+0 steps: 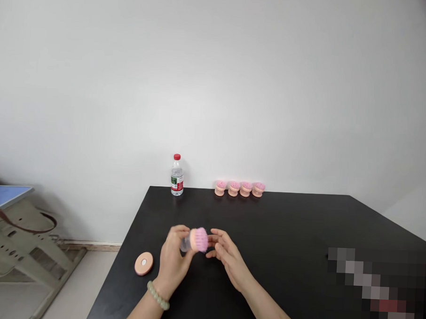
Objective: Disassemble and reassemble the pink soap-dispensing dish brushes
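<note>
My left hand [175, 254] is closed around the clear body of a small scrub brush [198, 239], which is tipped sideways so its pink bristles face right. Just right of the bristles, my right hand [228, 259] has its fingers apart and holds nothing; whether a fingertip touches the bristles I cannot tell. A round peach cap [144, 263] with a white centre lies on the black table left of my left hand. Along the back edge, several similar brushes [233, 188] stand in a row with pink bristles upward.
A water bottle [177, 177] with a red cap stands at the back left of the black table [294, 229], near the white wall. To the left is a desk frame [29, 238] with a blue top and a brown strap. A pixelated patch covers the lower right.
</note>
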{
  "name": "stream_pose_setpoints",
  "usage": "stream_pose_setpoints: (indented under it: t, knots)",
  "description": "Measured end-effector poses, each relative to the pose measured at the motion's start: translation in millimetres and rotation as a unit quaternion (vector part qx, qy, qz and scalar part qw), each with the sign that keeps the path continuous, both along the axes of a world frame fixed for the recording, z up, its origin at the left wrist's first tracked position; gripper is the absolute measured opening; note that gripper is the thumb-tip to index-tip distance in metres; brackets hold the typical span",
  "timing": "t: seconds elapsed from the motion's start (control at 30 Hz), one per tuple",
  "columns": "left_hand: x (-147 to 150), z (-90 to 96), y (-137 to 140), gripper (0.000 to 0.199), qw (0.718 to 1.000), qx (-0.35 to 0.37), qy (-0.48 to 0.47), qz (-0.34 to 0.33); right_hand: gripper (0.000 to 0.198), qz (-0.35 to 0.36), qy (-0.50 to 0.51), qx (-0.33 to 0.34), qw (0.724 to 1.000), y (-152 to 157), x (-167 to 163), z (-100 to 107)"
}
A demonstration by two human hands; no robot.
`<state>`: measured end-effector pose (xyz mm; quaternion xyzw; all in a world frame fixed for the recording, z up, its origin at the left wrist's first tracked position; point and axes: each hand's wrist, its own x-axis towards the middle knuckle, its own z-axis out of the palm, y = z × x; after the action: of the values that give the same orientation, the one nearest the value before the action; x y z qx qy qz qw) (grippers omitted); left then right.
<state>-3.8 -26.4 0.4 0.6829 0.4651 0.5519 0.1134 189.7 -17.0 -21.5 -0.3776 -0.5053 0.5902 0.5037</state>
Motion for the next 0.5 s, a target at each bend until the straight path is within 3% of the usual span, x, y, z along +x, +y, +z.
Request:
stream_pose_setpoints:
  t: [0.1, 0.2, 0.3, 0.4, 0.5]
  knots:
    - [-19.2, 13.7, 3.8, 0.047, 0.991, 0.001, -0.116, 0.068, 0.048, -0.028, -0.071, 0.014, 0.997, 3.3, -10.3, -6.2]
    - [-41.4, 25.6, 7.8, 0.049, 0.949, 0.005, -0.312, 0.047, 0.039, 0.032, -0.195, 0.081, 0.977, 0.4, -31.2, -3.9]
    - [-59.4, 30.3, 12.7, 0.032, 0.913, 0.011, -0.408, 0.020, 0.051, 0.124, -0.294, 0.210, 0.924, -3.9, -62.3, 8.9]
    - [-68.7, 27.8, 16.7, 0.034, 0.900, -0.007, -0.435, 0.010, 0.050, 0.183, -0.352, 0.323, 0.859, -1.3, -100.7, 21.5]
    - [-69.7, 23.2, 17.7, 0.038, 0.892, -0.041, -0.451, -0.008, 0.044, 0.213, -0.347, 0.389, 0.827, 7.2, -138.3, 23.3]
